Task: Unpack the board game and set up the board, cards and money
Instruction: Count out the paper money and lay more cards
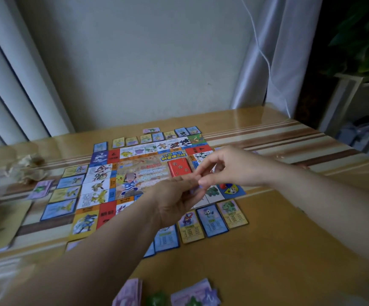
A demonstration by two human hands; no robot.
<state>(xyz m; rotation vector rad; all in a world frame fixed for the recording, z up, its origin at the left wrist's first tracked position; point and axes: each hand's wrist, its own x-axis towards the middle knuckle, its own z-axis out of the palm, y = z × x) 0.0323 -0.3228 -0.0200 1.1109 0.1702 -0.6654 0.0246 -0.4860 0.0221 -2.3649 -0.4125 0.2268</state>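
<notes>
Left hand (174, 202) and right hand (227, 166) grip unclear, over board (139, 173), glossy table (267, 239), white curtain (285, 51)

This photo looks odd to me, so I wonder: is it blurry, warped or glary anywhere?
Head view: the left hand and right hand are motion-blurred; the wide lens makes the slats at left lean and bows the table; pale glare lies on the table's far side; the money piles at the bottom are soft; the plant corner is dark.

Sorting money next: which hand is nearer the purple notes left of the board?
Left. The left hand hovers over the board, right of the purple notes; the right hand is farther right.
</notes>
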